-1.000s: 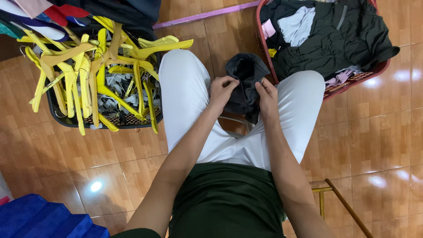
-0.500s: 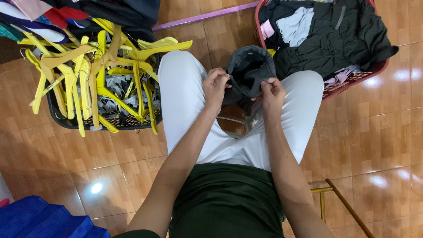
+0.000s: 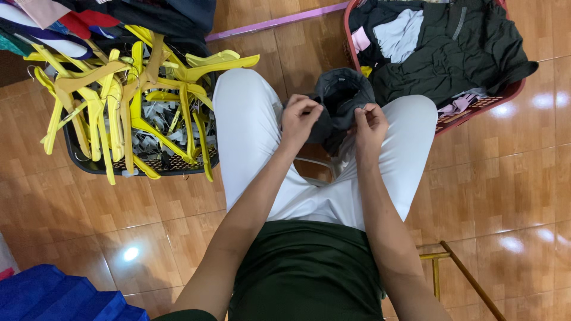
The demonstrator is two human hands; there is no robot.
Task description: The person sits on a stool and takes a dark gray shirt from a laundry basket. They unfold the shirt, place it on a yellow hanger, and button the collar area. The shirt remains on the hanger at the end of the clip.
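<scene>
In the upper middle of the frame, above the knees, the left hand (image 3: 300, 116) and the right hand (image 3: 370, 122) each pinch an edge of the small dark grey cloth garment (image 3: 340, 98), which I judge is handled best with edges kept taut and level.

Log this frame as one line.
left hand: pinching dark grey garment | right hand: pinching same garment | garment: over lap, opened | basket of yellow hangers: left | red laundry basket: right
</scene>
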